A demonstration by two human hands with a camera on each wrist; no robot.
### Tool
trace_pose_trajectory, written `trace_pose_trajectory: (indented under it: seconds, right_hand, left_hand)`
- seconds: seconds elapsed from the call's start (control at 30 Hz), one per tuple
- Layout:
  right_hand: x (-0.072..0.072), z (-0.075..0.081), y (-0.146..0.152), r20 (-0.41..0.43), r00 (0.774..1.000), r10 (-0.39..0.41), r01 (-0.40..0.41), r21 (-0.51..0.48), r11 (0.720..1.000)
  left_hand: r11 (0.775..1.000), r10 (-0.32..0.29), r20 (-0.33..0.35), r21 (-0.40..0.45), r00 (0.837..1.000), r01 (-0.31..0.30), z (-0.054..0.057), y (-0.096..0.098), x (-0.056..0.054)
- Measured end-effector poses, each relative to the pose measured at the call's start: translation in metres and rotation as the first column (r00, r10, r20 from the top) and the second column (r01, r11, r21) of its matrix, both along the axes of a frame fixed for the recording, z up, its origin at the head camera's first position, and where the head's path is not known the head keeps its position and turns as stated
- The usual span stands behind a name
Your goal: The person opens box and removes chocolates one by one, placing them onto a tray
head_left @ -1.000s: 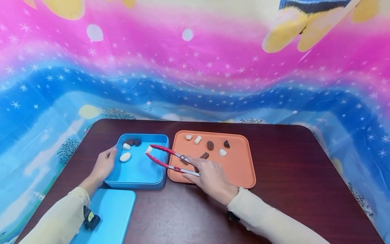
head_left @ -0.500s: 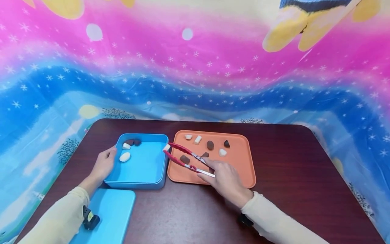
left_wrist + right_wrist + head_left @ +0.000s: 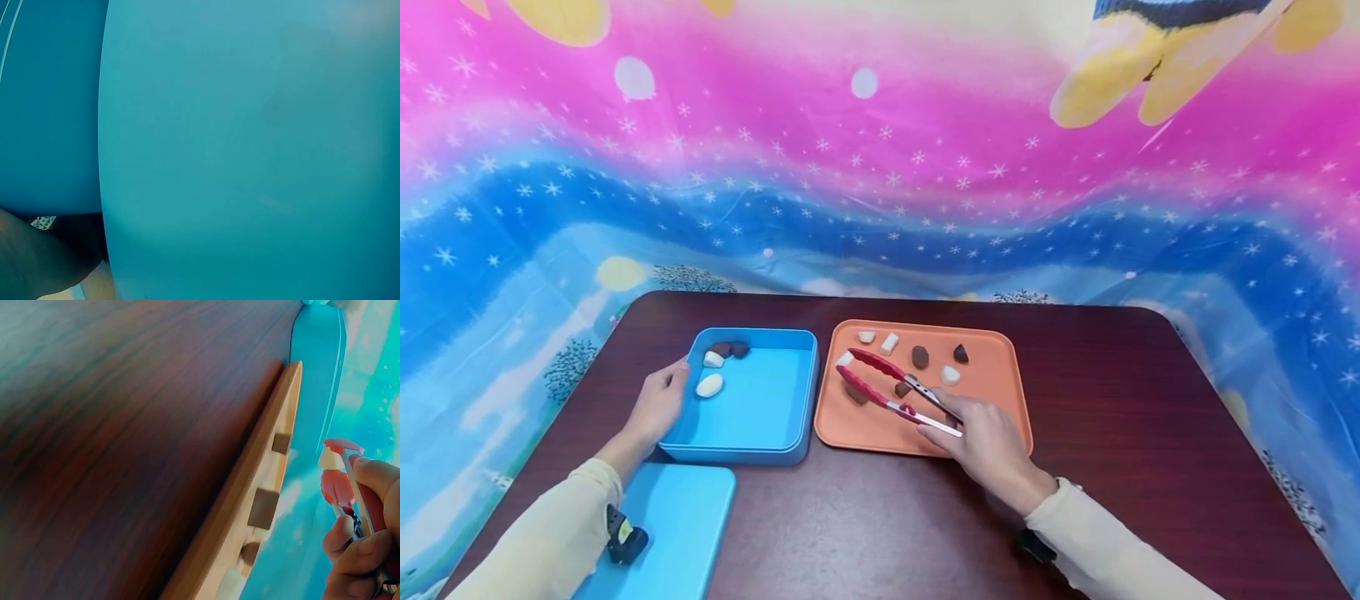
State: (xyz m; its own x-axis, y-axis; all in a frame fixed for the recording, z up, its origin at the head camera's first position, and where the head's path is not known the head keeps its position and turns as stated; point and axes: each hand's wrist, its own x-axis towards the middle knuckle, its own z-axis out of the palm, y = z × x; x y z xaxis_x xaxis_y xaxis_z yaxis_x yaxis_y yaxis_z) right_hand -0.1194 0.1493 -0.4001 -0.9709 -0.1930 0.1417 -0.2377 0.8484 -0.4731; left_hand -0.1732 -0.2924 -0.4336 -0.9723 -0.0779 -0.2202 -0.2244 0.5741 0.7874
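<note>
My right hand [image 3: 996, 454] grips a pair of red-tipped metal tongs [image 3: 908, 410]. Between the tong tips sits a small white stone [image 3: 846, 359], over the left part of the orange tray [image 3: 925, 329]. The right wrist view shows the same pale stone [image 3: 328, 459] pinched by the red tips. At the blue box [image 3: 811, 392], my left hand [image 3: 655, 407] holds the left wall, thumb at the rim, other fingers mostly hidden. Inside the box lie a white oval stone [image 3: 709, 385], a smaller white stone [image 3: 713, 359] and dark stones [image 3: 740, 349] in the far left corner.
Several stones are spread over the tray, among them a brown oval one [image 3: 921, 357], a dark pointed one [image 3: 961, 353] and a white one [image 3: 951, 375]. A flat blue lid [image 3: 692, 517] lies in front of the box, under the left forearm. Behind the table hangs a patterned cloth [image 3: 880, 192].
My right hand has moved right with the tongs, carrying the white stone from above the box to over the tray. The left hand has stayed on the box.
</note>
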Motion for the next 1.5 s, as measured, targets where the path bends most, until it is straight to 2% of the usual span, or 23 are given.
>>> trace_pose_trajectory:
  seconds: [0.17,0.6,0.8,1.2,1.5]
  right_hand:
    - [0.004,0.000,0.014,-0.032,0.999,-0.019,0.019,0.002,1.000]
    - [0.013,-0.002,0.046,0.010,0.999,-0.054,0.053,0.025,0.998]
    - [0.018,-0.004,0.065,-0.026,0.997,-0.077,0.079,0.046,0.996]
    - [0.031,-0.001,0.102,-0.017,0.990,-0.140,0.141,0.058,0.988]
    - [0.036,-0.005,0.116,-0.016,0.987,-0.160,0.161,0.090,0.983]
  left_hand:
    - [1.000,0.004,0.005,0.001,1.000,-0.004,0.000,0.000,0.000]
    - [1.000,0.007,0.002,0.001,1.000,-0.007,-0.003,-0.002,0.000]
    - [1.000,0.007,0.003,-0.006,1.000,-0.007,-0.002,-0.002,0.000]
    - [1.000,0.003,0.008,0.003,1.000,-0.003,-0.003,-0.001,-0.002]
    - [1.000,0.002,0.002,0.002,1.000,-0.002,-0.001,-0.001,-0.001]
